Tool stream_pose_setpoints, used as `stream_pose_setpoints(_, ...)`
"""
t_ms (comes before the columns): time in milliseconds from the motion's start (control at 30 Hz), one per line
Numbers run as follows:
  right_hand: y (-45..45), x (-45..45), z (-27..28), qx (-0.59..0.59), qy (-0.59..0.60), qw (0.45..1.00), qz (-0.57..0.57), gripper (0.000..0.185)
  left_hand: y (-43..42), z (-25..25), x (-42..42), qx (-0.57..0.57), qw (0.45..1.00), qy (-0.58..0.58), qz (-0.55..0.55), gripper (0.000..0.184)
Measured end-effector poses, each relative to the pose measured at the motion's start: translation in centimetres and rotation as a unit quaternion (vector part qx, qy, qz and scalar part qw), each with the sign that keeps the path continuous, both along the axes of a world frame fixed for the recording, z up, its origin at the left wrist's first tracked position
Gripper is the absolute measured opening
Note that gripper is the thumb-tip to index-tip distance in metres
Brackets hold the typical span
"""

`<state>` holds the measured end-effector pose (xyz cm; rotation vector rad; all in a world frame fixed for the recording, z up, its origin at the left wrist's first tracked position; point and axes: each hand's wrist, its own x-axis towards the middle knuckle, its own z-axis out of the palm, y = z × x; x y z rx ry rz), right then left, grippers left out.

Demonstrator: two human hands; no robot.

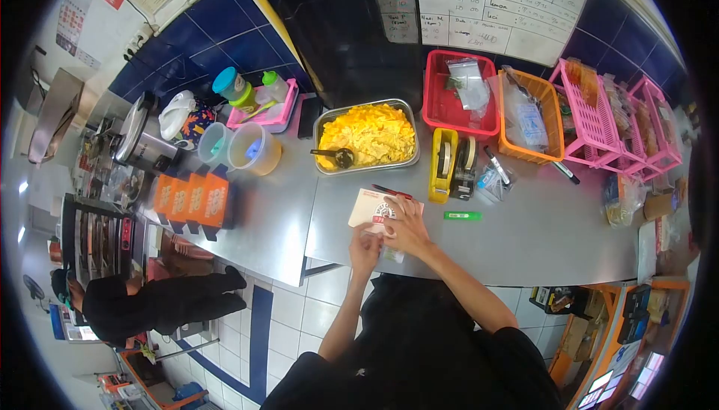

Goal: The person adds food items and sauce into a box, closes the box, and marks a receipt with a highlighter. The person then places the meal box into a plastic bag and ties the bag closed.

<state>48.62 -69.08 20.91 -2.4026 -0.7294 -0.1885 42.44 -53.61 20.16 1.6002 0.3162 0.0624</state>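
Note:
A pale printed packet or box [364, 208] lies near the front edge of the steel counter. My right hand [405, 229] rests spread over its right part, fingers apart. At its lower edge is my left hand [365, 248], with fingers closed on something I cannot make out. A small clear piece [393, 254] shows just below the hands. A red pen [385, 190] lies along the packet's top edge, close to my right fingertips. Behind is a metal tray of yellow food [367, 137] with a black ladle [342, 157] in it.
Tape dispensers, one yellow [442, 166], and a green marker [463, 216] are right of my hands. Behind them stand red [458, 122] and orange baskets [530, 157] and pink racks [599, 122]. Orange boxes [213, 199] and tubs [255, 149] stand left. Another person [157, 301] is far left.

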Motion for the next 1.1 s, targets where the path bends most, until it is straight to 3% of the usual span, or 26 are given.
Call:
stream_pose_setpoints(167,0.2,0.0,0.5,0.002,0.018,1.000,-0.004,0.026,1.0,-2.0,0.1,0.042,0.998,-0.033,-0.036,0.011)
stream_pose_setpoints(233,0.2,0.1,0.4,0.006,0.023,1.000,-0.009,0.024,1.5,-1.5,0.0,0.142,0.988,-0.022,-0.062,0.014)
stream_pose_setpoints(267,0.1,0.1,0.5,0.009,0.028,1.000,-0.002,0.023,2.0,-2.1,0.1,0.140,0.988,-0.023,-0.067,0.014)
stream_pose_setpoints(333,0.1,0.1,0.6,0.011,0.032,0.999,0.004,0.022,2.9,-2.6,0.6,0.215,0.958,-0.157,-0.106,0.020)
stream_pose_setpoints(367,0.2,0.1,0.6,0.004,0.027,1.000,0.000,0.023,3.6,-2.6,1.0,0.213,0.958,-0.159,-0.108,0.020)
stream_pose_setpoints(433,0.3,0.1,0.5,-0.003,0.023,1.000,-0.007,0.027,5.0,-2.8,1.9,0.332,0.877,-0.297,-0.179,0.025)
stream_pose_setpoints(567,0.2,-0.1,1.7,-0.027,0.048,0.998,0.002,0.026,5.8,-2.8,2.5,0.365,0.848,-0.314,-0.222,0.036)
stream_pose_setpoints(633,0.4,-0.6,2.7,-0.024,0.062,0.998,-0.001,0.026,5.3,-1.7,2.0,0.404,0.857,-0.195,-0.255,0.049)
stream_pose_setpoints(667,0.7,-1.2,2.9,-0.013,0.045,0.998,-0.033,0.028,5.3,-0.3,1.8,0.403,0.854,-0.203,-0.260,0.049)
stream_pose_setpoints(733,1.2,-3.0,3.4,-0.006,0.025,0.997,-0.073,0.031,5.4,2.2,1.1,0.330,0.911,-0.097,-0.228,0.049)
stream_pose_setpoints(767,1.7,-4.0,3.6,0.040,0.010,0.984,-0.176,0.038,5.4,2.6,2.0,0.327,0.910,-0.102,-0.233,0.049)
stream_pose_setpoints(800,2.2,-4.7,3.7,0.086,-0.003,0.957,-0.276,0.045,5.7,2.7,2.9,0.340,0.913,-0.174,-0.143,0.047)
stream_pose_setpoints(833,2.6,-4.8,3.2,0.084,0.003,0.956,-0.281,0.045,6.1,2.9,3.3,0.351,0.904,-0.238,-0.053,0.045)
stream_pose_setpoints(900,3.9,-5.1,0.8,0.230,0.047,0.888,-0.395,0.052,6.3,2.7,5.1,0.384,0.900,-0.193,-0.070,0.042)
stream_pose_setpoints(967,4.5,-5.0,-1.7,0.206,0.055,0.892,-0.398,0.062,5.2,1.6,6.3,0.279,0.950,-0.086,-0.113,0.046)
stream_pose_setpoints(1100,5.8,-4.8,-2.0,0.220,0.083,0.879,-0.415,0.066,3.9,1.4,5.8,0.247,0.961,-0.031,-0.121,0.051)
